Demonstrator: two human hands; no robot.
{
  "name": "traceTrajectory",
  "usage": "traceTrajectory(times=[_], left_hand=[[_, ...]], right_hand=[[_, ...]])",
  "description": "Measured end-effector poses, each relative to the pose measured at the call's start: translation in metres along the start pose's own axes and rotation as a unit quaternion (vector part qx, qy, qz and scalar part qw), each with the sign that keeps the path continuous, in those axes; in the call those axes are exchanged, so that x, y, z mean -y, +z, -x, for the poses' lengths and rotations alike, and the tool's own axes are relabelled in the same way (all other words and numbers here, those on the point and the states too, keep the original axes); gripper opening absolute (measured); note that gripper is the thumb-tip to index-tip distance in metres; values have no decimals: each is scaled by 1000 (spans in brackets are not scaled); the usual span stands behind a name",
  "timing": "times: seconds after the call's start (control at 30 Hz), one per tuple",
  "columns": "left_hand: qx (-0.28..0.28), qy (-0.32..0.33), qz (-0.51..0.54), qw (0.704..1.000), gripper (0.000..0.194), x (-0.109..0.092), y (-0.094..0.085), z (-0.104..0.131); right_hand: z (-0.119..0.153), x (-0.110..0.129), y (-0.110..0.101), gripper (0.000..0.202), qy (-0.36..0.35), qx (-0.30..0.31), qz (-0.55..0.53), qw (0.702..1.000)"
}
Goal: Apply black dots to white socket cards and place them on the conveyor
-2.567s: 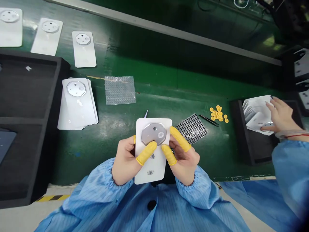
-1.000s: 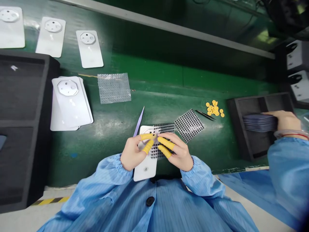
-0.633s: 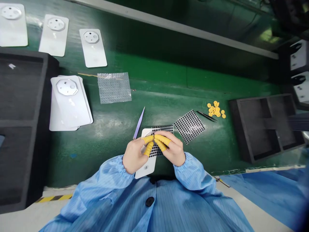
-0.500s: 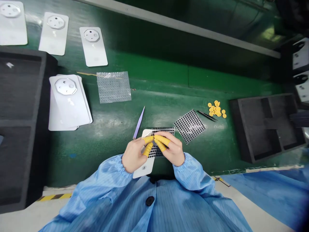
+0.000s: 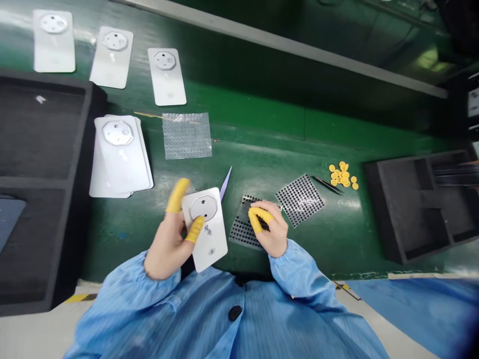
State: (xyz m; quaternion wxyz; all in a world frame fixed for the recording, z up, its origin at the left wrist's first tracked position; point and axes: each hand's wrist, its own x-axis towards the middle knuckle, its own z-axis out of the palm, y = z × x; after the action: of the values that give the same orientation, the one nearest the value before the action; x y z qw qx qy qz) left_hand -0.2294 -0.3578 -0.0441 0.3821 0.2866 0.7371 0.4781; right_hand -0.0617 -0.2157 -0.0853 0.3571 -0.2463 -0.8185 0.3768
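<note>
My left hand point(image 5: 166, 244) grips a white phone back cover point(image 5: 214, 244) by its left side, thumb across the octagonal camera ring and index finger lifted off, blurred. Yellow finger cots sheathe the thumb and index finger of both hands. The thumb and index tips of my right hand point(image 5: 275, 232) are pinched together over a clear sheet of black dots point(image 5: 245, 232); anything between them is too small to make out. Lavender tweezers point(image 5: 225, 183) lie partly behind the cover. A second dotted sheet point(image 5: 300, 200) is to the right of my right hand.
Stacked white covers point(image 5: 125, 164) sit beside a black tray point(image 5: 80, 149) on the left, with three single covers behind. Bubble wrap point(image 5: 187, 137) lies mid-table. Black tweezers point(image 5: 327, 185), rolled yellow finger cots point(image 5: 341, 177) and another black tray point(image 5: 389, 209) are on the right.
My hands have moved apart. The left has carried the white cover leftward off the dotted sheet; the right stays over that sheet, fingertips pinched. The camera view has shifted slightly left.
</note>
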Motion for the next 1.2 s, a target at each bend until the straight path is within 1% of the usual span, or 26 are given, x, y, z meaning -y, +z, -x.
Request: traceTrajectory(times=[0.03, 0.07, 0.1, 0.2, 0.23, 0.3, 0.43, 0.53, 0.63, 0.7, 0.8, 0.87, 0.97, 1.03, 1.13, 1.2], left_hand=[[-28, -20, 43, 998, 87, -7, -2, 4], [-51, -32, 74, 995, 89, -15, -2, 8], [-69, -36, 89, 993, 82, -22, 1, 10], [-99, -9, 64, 993, 37, -36, 14, 13], [-101, 8, 46, 994, 25, -38, 19, 14], [-103, 50, 21, 993, 15, -41, 26, 17], [-99, 115, 14, 988, 19, -43, 30, 21], [-84, 127, 13, 988, 24, -45, 29, 21], [-73, 138, 8, 988, 31, -47, 29, 19], [-78, 152, -9, 985, 28, -46, 30, 18], [-100, 163, -41, 981, 14, -46, 31, 18], [-113, 162, -55, 979, 10, -47, 31, 18], [-136, 157, -81, 975, 9, -47, 31, 17], [-144, 155, -107, 971, 9, -45, 32, 15], [-124, 146, -105, 976, 13, -39, 34, 11], [-92, 114, -45, 988, 11, -36, 36, 9]], right_hand=[[-3, 9, -4, 20, -26, 4, 25, 999], [-6, 18, -9, 23, -53, 8, 49, 997], [-10, 28, -13, 26, -79, 13, 69, 994], [-24, 54, -21, 34, -136, 42, 81, 986], [-29, 60, -23, 34, -150, 60, 81, 984], [-37, 66, -25, 34, -164, 92, 84, 979], [-40, 64, -27, 29, -203, 119, 116, 965], [-36, 61, -29, 23, -238, 144, 142, 950], [-35, 59, -31, 24, -244, 162, 149, 944], [-37, 58, -32, 23, -239, 166, 156, 944], [-40, 58, -33, 24, -232, 173, 163, 943], [-40, 59, -30, 27, -222, 179, 170, 943], [-33, 60, -23, 34, -194, 187, 195, 943], [-28, 59, -17, 39, -173, 197, 187, 947], [-23, 53, -13, 42, -161, 206, 127, 957], [-24, 47, -14, 45, -165, 195, 74, 964]])
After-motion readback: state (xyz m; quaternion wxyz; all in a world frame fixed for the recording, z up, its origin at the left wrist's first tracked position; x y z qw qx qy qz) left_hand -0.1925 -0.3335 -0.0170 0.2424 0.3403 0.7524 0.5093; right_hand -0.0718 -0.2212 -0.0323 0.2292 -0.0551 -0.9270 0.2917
